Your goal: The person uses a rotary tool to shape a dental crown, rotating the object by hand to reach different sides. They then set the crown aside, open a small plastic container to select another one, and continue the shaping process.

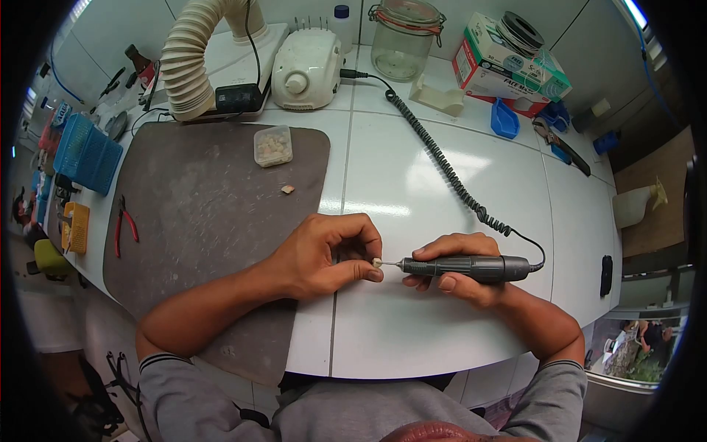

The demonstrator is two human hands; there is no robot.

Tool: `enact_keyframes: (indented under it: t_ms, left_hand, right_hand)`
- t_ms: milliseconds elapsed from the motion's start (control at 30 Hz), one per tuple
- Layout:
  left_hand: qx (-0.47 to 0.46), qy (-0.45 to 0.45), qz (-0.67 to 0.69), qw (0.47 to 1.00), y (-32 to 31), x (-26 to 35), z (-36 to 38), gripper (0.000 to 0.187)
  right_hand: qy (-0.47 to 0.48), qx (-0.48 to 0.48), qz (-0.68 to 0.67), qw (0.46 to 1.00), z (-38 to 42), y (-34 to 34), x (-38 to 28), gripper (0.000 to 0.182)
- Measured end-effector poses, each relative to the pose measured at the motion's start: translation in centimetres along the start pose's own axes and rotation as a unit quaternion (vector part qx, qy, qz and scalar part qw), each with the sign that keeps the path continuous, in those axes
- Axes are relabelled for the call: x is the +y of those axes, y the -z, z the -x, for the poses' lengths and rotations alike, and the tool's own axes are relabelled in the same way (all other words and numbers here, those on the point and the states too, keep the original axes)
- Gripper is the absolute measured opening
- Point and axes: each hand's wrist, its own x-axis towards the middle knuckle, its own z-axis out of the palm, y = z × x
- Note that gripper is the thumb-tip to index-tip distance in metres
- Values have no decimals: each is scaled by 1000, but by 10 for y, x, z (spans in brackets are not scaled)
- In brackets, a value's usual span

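My right hand [464, 258] is wrapped around a dark grey rotary tool handpiece [471, 269], which lies level and points left. From its nose a thin metal bit [392, 264] reaches to a small yellowish-white piece [377, 262]. That piece sits at the fingertips of my left hand [342, 254], pinched between thumb and index finger. The bit's tip appears to touch it, though the exact contact is too small to make out. A black coiled cord [442, 158] runs from the handpiece's rear end to a white control box [305, 70].
On the brown mat [221, 221] are a clear tub of pale pieces [272, 146], a loose chip [288, 189] and red-handled pliers [124, 225]. A ribbed hose [184, 66], glass jar [401, 44] and glove box [508, 70] line the back. Blue basket [87, 155] stands left.
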Motion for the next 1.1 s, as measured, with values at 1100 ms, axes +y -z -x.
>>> enact_keyframes:
  t_ms: [1100]
  left_hand:
    - [-7, 8, -8, 1000, 0, 2, -1, 21]
  right_hand:
    - [5, 12, 42, 999, -1, -3, 0, 39]
